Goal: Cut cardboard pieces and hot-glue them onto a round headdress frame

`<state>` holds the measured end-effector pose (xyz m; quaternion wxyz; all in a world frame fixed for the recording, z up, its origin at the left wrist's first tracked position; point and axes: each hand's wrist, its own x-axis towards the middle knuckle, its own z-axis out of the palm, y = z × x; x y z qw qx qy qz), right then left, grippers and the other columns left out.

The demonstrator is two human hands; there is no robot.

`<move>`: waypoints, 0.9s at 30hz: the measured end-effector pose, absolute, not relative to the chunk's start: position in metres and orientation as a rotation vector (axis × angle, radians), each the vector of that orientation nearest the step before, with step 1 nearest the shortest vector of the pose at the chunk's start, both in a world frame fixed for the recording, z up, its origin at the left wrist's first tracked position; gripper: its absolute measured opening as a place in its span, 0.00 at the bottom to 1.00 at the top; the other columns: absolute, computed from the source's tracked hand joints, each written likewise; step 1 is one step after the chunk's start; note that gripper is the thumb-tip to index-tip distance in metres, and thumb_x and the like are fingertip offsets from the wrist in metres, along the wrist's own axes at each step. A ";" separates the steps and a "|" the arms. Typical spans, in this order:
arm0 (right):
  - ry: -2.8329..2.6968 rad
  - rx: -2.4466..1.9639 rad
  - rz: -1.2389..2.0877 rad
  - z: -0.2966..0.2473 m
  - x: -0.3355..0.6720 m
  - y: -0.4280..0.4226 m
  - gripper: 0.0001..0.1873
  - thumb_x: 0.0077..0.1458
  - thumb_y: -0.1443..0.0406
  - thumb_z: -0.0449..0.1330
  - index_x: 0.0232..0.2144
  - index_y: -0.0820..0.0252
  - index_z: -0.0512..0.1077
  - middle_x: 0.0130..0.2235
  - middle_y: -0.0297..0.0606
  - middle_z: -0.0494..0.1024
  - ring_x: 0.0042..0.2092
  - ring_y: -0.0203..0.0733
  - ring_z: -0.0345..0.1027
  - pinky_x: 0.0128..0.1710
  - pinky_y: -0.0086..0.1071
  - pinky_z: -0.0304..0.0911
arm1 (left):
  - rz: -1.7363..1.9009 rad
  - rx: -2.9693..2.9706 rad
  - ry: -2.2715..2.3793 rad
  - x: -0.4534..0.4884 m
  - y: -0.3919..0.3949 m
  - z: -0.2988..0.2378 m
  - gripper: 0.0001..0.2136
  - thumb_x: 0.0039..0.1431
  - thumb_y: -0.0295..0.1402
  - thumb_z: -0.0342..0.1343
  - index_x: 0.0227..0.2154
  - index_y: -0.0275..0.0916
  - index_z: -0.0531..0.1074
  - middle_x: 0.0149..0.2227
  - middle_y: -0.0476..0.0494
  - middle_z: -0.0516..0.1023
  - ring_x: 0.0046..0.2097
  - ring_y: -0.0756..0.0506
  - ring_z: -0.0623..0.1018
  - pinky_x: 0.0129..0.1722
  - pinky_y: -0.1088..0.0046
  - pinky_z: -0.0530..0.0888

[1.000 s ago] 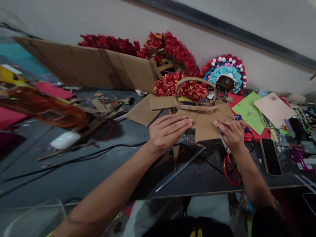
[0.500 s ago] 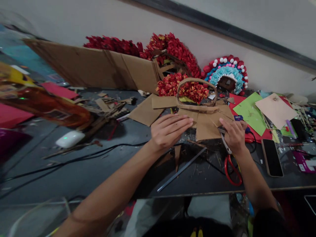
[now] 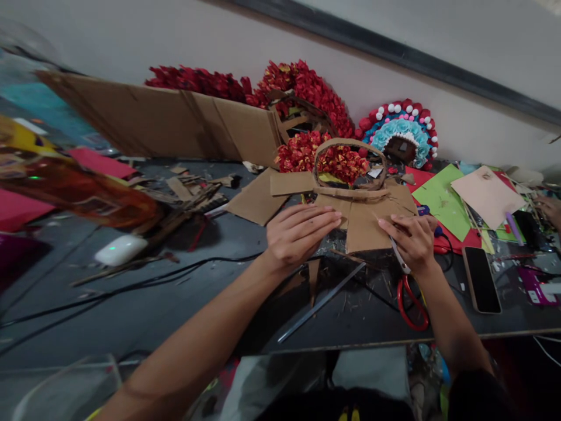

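A brown cardboard headpiece frame, with a ring of cardboard standing on flat flaps, lies on the dark table in front of me. My left hand rests flat on its left flap, fingers stretched out together. My right hand presses its fingers on the right flap. Red-handled scissors lie under that hand, blades toward the cardboard; I cannot tell whether the hand grips them.
A long cardboard sheet and red paper-flower headdresses lean on the wall, beside a blue and white one. Coloured paper sheets, a phone, a metal ruler, cables and scraps lie around. Another person's hand shows far right.
My right hand slid a little left along the right flap. My left hand has stayed put. Another person's hand has come into view at the far right.
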<state>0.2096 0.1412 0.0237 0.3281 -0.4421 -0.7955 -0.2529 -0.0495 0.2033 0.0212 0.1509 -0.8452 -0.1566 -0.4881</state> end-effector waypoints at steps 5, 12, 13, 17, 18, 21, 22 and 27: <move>-2.077 -1.156 -0.665 0.022 0.212 0.140 0.23 0.58 0.68 0.56 0.53 0.36 0.66 0.41 0.31 0.77 0.42 0.36 0.67 0.44 0.34 0.55 | -1.471 -2.432 -0.470 -0.049 0.203 0.021 0.14 0.58 0.24 0.53 0.45 0.42 0.71 0.40 0.47 0.81 0.44 0.47 0.80 0.43 0.70 0.77; -2.056 -1.067 -0.724 0.025 0.212 0.139 0.21 0.56 0.69 0.58 0.50 0.43 0.70 0.41 0.33 0.79 0.41 0.34 0.68 0.44 0.33 0.54 | -1.535 -2.391 -0.492 -0.046 0.205 0.018 0.12 0.54 0.21 0.56 0.41 0.38 0.72 0.38 0.45 0.82 0.41 0.47 0.80 0.42 0.71 0.77; -2.057 -1.065 -0.718 0.024 0.212 0.139 0.20 0.57 0.69 0.57 0.50 0.44 0.70 0.42 0.33 0.79 0.41 0.35 0.68 0.44 0.33 0.55 | -1.540 -2.388 -0.496 -0.046 0.205 0.018 0.12 0.54 0.21 0.57 0.41 0.38 0.72 0.38 0.44 0.82 0.41 0.47 0.81 0.41 0.71 0.78; -2.053 -1.089 -0.682 0.020 0.214 0.139 0.18 0.60 0.68 0.52 0.50 0.48 0.71 0.44 0.36 0.79 0.43 0.36 0.70 0.44 0.33 0.56 | -1.567 -2.359 -0.515 -0.044 0.206 0.017 0.11 0.55 0.22 0.56 0.41 0.39 0.73 0.37 0.46 0.82 0.40 0.47 0.81 0.40 0.71 0.78; -2.047 -1.093 -0.673 0.020 0.214 0.139 0.18 0.60 0.69 0.52 0.50 0.49 0.71 0.44 0.36 0.79 0.43 0.36 0.70 0.44 0.33 0.56 | -1.569 -2.353 -0.523 -0.043 0.206 0.016 0.11 0.55 0.22 0.56 0.41 0.40 0.73 0.37 0.46 0.82 0.40 0.47 0.81 0.40 0.71 0.78; -2.029 -1.095 -0.652 0.020 0.214 0.138 0.20 0.60 0.70 0.51 0.51 0.49 0.70 0.44 0.36 0.80 0.42 0.35 0.71 0.43 0.33 0.57 | -1.579 -2.344 -0.548 -0.043 0.207 0.014 0.11 0.56 0.23 0.55 0.41 0.42 0.73 0.37 0.47 0.82 0.39 0.48 0.81 0.40 0.72 0.78; -2.025 -1.094 -0.649 0.020 0.214 0.138 0.20 0.60 0.70 0.51 0.51 0.49 0.70 0.43 0.36 0.80 0.42 0.35 0.71 0.43 0.33 0.57 | -1.585 -2.342 -0.556 -0.043 0.207 0.014 0.11 0.57 0.24 0.55 0.41 0.43 0.73 0.37 0.47 0.82 0.39 0.48 0.81 0.40 0.72 0.78; -2.000 -1.053 -0.650 0.022 0.211 0.138 0.20 0.60 0.71 0.50 0.51 0.51 0.70 0.42 0.36 0.80 0.42 0.35 0.72 0.42 0.32 0.58 | -1.582 -2.338 -0.559 -0.042 0.206 0.015 0.11 0.56 0.23 0.55 0.41 0.42 0.73 0.37 0.47 0.82 0.39 0.48 0.81 0.41 0.72 0.78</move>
